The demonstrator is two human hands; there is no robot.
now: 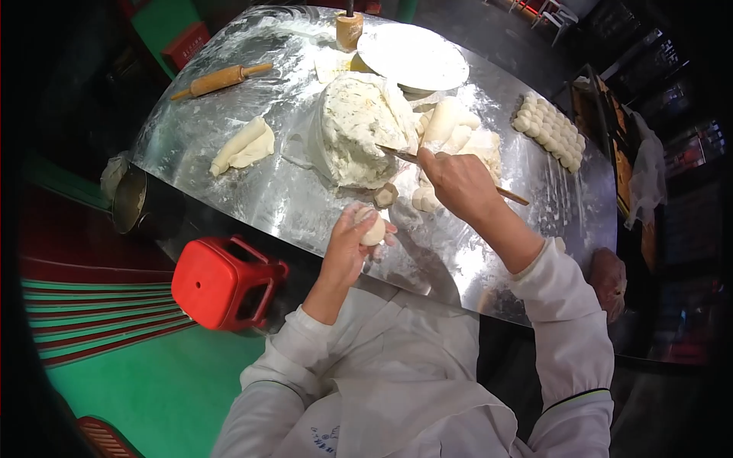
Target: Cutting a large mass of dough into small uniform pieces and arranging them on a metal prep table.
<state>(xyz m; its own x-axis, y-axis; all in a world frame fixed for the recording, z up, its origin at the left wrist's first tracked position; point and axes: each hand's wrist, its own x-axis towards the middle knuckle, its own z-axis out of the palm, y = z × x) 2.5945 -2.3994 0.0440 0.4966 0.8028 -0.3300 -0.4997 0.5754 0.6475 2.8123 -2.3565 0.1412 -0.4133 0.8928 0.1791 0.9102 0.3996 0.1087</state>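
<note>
My left hand [342, 243] holds a round dough ball [373, 227] in its curled fingers, just above the table's near edge. My right hand [464, 182] grips a thin wooden-looking stick or spatula [513, 196]. Its far end touches the side of a large pale, lumpy mass [356, 123] with darker flecks, partly wrapped in clear plastic. A small flattened dough piece [385, 195] sits between the two hands, close to that mass. Behind my right hand lie thick dough rolls and lumps [444, 121], partly hidden by it.
The floured metal table [189, 143] carries a rolling pin [220, 80], a folded dough piece [245, 147], a white round tray [413, 56] and a wooden roller [349, 31]. Rows of dough balls [550, 130] lie at right. A red plastic stool [209, 283] stands at the left.
</note>
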